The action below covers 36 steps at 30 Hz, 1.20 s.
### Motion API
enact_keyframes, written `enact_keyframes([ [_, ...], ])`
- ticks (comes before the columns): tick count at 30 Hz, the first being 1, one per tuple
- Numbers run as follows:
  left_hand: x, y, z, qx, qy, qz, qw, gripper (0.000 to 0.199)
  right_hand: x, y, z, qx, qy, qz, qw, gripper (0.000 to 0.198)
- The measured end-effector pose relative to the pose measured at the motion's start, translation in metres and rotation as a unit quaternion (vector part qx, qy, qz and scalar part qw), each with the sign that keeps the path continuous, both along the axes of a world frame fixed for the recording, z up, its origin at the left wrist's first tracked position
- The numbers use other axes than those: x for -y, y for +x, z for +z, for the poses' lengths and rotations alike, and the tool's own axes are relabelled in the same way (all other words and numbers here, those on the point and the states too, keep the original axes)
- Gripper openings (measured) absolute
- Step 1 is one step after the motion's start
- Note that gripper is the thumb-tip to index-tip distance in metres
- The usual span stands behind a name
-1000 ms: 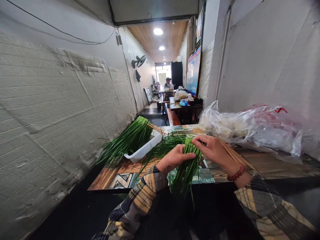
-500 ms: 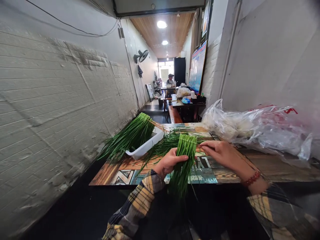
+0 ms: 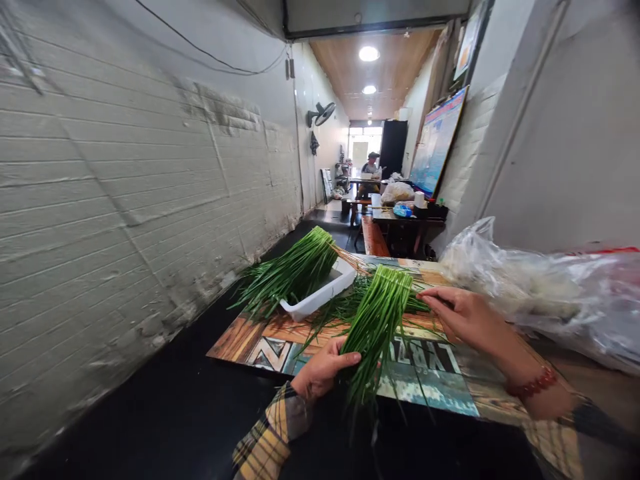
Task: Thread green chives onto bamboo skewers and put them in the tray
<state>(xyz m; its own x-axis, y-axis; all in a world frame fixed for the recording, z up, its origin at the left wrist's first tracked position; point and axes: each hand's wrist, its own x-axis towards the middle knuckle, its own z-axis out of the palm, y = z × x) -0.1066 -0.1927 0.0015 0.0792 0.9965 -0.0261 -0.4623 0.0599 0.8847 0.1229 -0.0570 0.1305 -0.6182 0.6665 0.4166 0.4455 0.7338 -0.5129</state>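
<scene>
A bunch of garlic chives [image 3: 383, 313] stands at a slant over the table's front part, pale cut ends up and dark leaves hanging past the edge. My left hand [image 3: 325, 367] is closed round its leaves from the left, thumb in front and fingers hidden behind. Near the top a thin tie crosses the stalks. At that height, on the right side, my right hand [image 3: 457, 317] pinches thumb and forefinger together; what lies between them is too small to make out. Loose chives [image 3: 345, 300] lie behind the bunch.
A larger chive bundle [image 3: 295, 267] rests across a white plastic tray [image 3: 320, 297] at the left, with brown straw strands [image 3: 353, 257] beside it. Clear plastic bags [image 3: 525, 287] fill the table's right side. A person [image 3: 371, 167] sits far back; a bench [image 3: 374, 237] stands behind the table.
My left hand has slid down the bunch toward the leaf ends, and the bunch now leans, its leaves pointing lower left. My right hand stays pinched beside the tie. The view has turned left.
</scene>
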Motion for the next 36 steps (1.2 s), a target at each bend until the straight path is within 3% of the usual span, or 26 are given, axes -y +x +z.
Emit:
enact_keyframes([
  [6, 0.036, -0.058, 0.014, -0.027, -0.01, 0.065, 0.997, 0.044, -0.002, -0.061, 0.006, 0.008, -0.064, 0.101, 0.993, 0.03],
  [9, 0.054, -0.095, 0.027, -0.081, -0.025, 0.161, 0.983, 0.051, -0.008, -0.114, 0.007, -0.036, -0.073, 0.139, 0.987, 0.029],
  [12, 0.071, -0.128, 0.042, -0.155, -0.004, 0.349, 0.924, 0.057, -0.026, -0.177, 0.002, -0.083, -0.093, 0.152, 0.981, 0.028],
  [15, 0.088, -0.147, 0.049, -0.22, 0.02, 0.471, 0.854, 0.061, -0.057, -0.235, -0.014, -0.144, -0.132, 0.089, 0.977, 0.028],
  [17, 0.097, -0.151, 0.046, -0.251, 0.013, 0.503, 0.827, 0.062, -0.079, -0.265, -0.03, -0.156, -0.148, 0.062, 0.975, 0.028],
  [20, 0.098, -0.151, 0.037, -0.317, 0.001, 0.487, 0.814, 0.058, -0.104, -0.292, -0.056, -0.16, -0.174, 0.036, 0.971, 0.025],
  [23, 0.079, -0.148, 0.036, -0.441, 0.004, 0.458, 0.772, 0.054, -0.116, -0.299, -0.075, -0.164, -0.196, 0.028, 0.966, 0.027],
  [28, 0.006, -0.141, 0.06, -0.665, 0.064, 0.421, 0.614, 0.06, -0.119, -0.294, -0.084, -0.173, -0.202, 0.03, 0.964, 0.03],
  [32, -0.051, -0.143, 0.067, -0.77, 0.012, 0.38, 0.513, 0.09, -0.124, -0.292, -0.079, -0.188, -0.189, 0.025, 0.964, 0.032],
  [36, -0.074, -0.162, 0.057, -0.806, -0.047, 0.377, 0.454, 0.097, -0.133, -0.295, -0.074, -0.202, -0.167, 0.019, 0.965, 0.034],
])
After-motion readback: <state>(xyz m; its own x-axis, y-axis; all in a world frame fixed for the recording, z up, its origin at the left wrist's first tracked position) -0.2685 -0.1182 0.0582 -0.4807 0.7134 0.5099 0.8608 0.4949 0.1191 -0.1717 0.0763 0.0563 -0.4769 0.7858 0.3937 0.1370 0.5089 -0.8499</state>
